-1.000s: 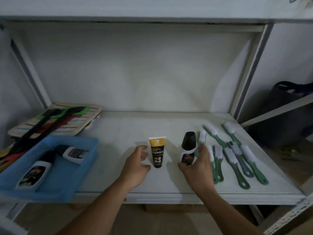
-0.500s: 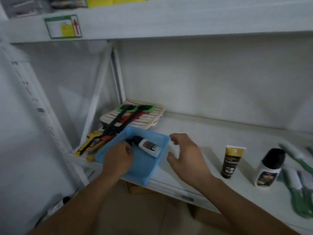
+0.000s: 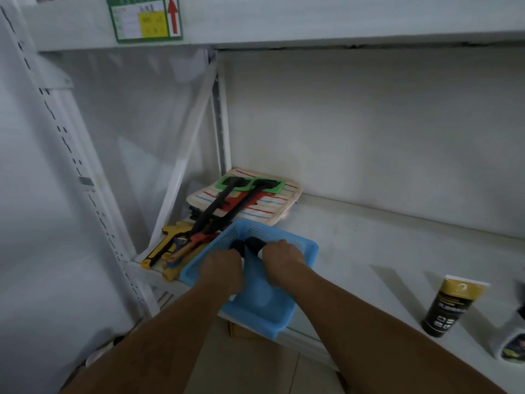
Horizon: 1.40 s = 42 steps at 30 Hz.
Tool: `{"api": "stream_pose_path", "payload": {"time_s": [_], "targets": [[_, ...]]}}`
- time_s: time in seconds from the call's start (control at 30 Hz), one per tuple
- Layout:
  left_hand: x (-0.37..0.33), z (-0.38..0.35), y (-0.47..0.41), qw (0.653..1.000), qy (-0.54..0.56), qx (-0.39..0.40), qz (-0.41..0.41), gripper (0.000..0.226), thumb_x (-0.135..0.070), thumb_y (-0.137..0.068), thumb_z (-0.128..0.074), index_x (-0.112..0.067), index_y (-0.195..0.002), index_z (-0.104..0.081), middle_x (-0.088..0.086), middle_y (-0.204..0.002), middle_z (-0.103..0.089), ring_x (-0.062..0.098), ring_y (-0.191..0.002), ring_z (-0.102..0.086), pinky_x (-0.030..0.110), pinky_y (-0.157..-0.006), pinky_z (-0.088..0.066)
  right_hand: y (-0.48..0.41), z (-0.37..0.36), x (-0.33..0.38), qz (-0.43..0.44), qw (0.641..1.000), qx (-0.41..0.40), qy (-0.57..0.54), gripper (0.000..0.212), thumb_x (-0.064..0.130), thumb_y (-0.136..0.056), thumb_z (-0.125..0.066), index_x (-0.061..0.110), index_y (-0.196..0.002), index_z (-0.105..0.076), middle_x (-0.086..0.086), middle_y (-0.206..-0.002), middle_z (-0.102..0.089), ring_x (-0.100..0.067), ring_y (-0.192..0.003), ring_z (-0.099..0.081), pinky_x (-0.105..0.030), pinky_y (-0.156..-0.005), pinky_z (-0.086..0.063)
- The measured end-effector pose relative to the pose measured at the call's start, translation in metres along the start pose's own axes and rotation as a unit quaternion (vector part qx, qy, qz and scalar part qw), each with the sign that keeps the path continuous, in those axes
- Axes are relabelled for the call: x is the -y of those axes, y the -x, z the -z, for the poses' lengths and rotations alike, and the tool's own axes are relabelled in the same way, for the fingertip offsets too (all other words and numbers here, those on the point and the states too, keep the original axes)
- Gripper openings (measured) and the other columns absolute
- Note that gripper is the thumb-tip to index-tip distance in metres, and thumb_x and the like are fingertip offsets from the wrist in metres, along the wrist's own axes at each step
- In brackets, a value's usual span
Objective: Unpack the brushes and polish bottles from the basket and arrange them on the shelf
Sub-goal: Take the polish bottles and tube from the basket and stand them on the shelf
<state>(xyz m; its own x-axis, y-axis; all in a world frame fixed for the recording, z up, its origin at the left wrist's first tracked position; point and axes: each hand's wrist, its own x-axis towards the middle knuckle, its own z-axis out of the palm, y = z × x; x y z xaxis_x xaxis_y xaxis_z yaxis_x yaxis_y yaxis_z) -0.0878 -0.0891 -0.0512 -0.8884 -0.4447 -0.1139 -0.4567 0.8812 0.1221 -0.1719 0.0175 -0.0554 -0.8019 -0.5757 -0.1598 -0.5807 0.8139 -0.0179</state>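
Both hands have swung from the shelf's middle into the blue basket, which overhangs the shelf's front edge nearest the viewer. The left hand and right hand are each curled over a dark-capped bottle lying in the basket; whether they grip yet I cannot tell. That suggests the last two bottles are coming out next. To the right of the hands, well apart, stands the black and yellow tube, with another bottle at the frame's edge; bare shelf between offers open room. Beyond the hands, striped pads and long-handled tools crowd the basket's far rim
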Motion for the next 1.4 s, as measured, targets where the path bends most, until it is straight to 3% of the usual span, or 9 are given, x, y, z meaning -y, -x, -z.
{"api": "stream_pose_path", "payload": {"time_s": [0.17, 0.33, 0.43, 0.67, 0.83, 0.97, 1.13, 1.3, 1.4], "targets": [[0.004, 0.011, 0.005, 0.983, 0.177, 0.002, 0.051, 0.034, -0.036, -0.073, -0.075, -0.012, -0.090, -0.059, 0.002, -0.086, -0.064, 0.021, -0.083, -0.062, 0.036, -0.071, -0.054, 0.001, 0.017, -0.019, -0.053, 0.947, -0.028, -0.314, 0.033, 0.020, -0.087, -0.061, 0.002, -0.114, -0.057, -0.016, -0.108, -0.063, -0.031, -0.098, -0.063, -0.032, -0.069, -0.045], [-0.009, 0.027, 0.018, 0.916, 0.368, -0.158, 0.027, 0.060, -0.049, -0.045, -0.073, -0.023, -0.096, -0.054, 0.007, -0.100, -0.059, 0.027, -0.090, -0.062, 0.046, -0.075, -0.058, 0.025, 0.045, -0.046, -0.083, 0.607, 0.033, -0.790, 0.035, 0.006, -0.084, -0.053, -0.006, -0.116, -0.059, -0.022, -0.096, -0.068, -0.033, -0.082, -0.066, -0.041, -0.074, -0.055], [-0.030, 0.039, 0.034, 0.877, 0.442, -0.188, -0.005, 0.060, -0.043, -0.052, -0.078, -0.027, -0.103, -0.049, 0.005, -0.102, -0.058, 0.022, -0.089, -0.062, 0.047, -0.072, -0.059, 0.051, 0.062, -0.070, -0.059, 0.531, 0.064, -0.843, 0.043, 0.007, -0.077, -0.047, -0.001, -0.118, -0.058, -0.022, -0.097, -0.066, -0.033, -0.078, -0.066, -0.037, -0.068, -0.057], [-0.111, 0.054, 0.037, 0.798, 0.580, -0.164, -0.019, 0.048, -0.032, -0.078, -0.078, -0.016, -0.111, -0.047, 0.001, -0.090, -0.062, 0.017, -0.076, -0.062, 0.037, -0.070, -0.053, 0.107, 0.102, -0.152, -0.013, 0.548, 0.020, -0.836, 0.041, 0.009, -0.069, -0.058, -0.002, -0.108, -0.063, -0.021, -0.094, -0.068, -0.031, -0.082, -0.066, -0.039, -0.078, -0.053], [-0.190, 0.047, 0.015, 0.768, 0.633, -0.064, -0.075, 0.027, -0.024, -0.088, -0.069, -0.010, -0.105, -0.053, 0.011, -0.090, -0.063, 0.021, -0.075, -0.060, 0.028, -0.067, -0.049, 0.137, 0.132, -0.248, -0.023, 0.646, -0.099, -0.756, 0.027, 0.001, -0.086, -0.059, -0.001, -0.112, -0.065, -0.018, -0.099, -0.067, -0.027, -0.083, -0.067, -0.038, -0.078, -0.057], [-0.243, 0.028, -0.003, 0.785, 0.599, -0.011, -0.157, 0.029, -0.003, -0.082, -0.073, -0.013, -0.104, -0.059, 0.006, -0.090, -0.068, 0.017, -0.077, -0.063, 0.024, -0.063, -0.049, 0.152, 0.131, -0.331, -0.071, 0.725, -0.170, -0.664, 0.037, 0.000, -0.077, -0.074, -0.001, -0.113, -0.068, -0.015, -0.109, -0.074, -0.028, -0.101, -0.071, -0.041, -0.094, -0.053], [-0.296, -0.012, -0.032, 0.798, 0.575, 0.054, -0.175, 0.040, 0.009, -0.073, -0.077, -0.004, -0.107, -0.061, 0.020, -0.109, -0.070, 0.030, -0.097, -0.065, 0.040, -0.088, -0.050, 0.139, 0.076, -0.405, -0.136, 0.791, -0.140, -0.580, 0.037, -0.010, -0.074, -0.075, -0.004, -0.110, -0.068, -0.017, -0.102, -0.075, -0.028, -0.097, -0.071, -0.033, -0.085, -0.058], [-0.323, -0.051, -0.038, 0.816, 0.540, 0.108, -0.175, 0.038, 0.008, -0.074, -0.076, -0.012, -0.102, -0.061, 0.016, -0.108, -0.071, 0.035, -0.106, -0.066, 0.044, -0.091, -0.051, 0.132, 0.003, -0.426, -0.167, 0.818, -0.083, -0.544, 0.038, -0.013, -0.068, -0.075, 0.000, -0.104, -0.072, -0.019, -0.105, -0.074, -0.032, -0.103, -0.069, -0.044, -0.095, -0.054], [-0.318, -0.054, -0.043, 0.817, 0.541, 0.114, -0.167, 0.042, 0.006, -0.076, -0.076, -0.009, -0.112, -0.059, 0.015, -0.110, -0.071, 0.032, -0.104, -0.067, 0.047, -0.094, -0.053, 0.127, -0.005, -0.416, -0.148, 0.832, -0.078, -0.528, 0.036, -0.008, -0.067, -0.078, 0.007, -0.100, -0.075, -0.009, -0.096, -0.077, -0.024, -0.093, -0.072, -0.027, -0.078, -0.057]]}}
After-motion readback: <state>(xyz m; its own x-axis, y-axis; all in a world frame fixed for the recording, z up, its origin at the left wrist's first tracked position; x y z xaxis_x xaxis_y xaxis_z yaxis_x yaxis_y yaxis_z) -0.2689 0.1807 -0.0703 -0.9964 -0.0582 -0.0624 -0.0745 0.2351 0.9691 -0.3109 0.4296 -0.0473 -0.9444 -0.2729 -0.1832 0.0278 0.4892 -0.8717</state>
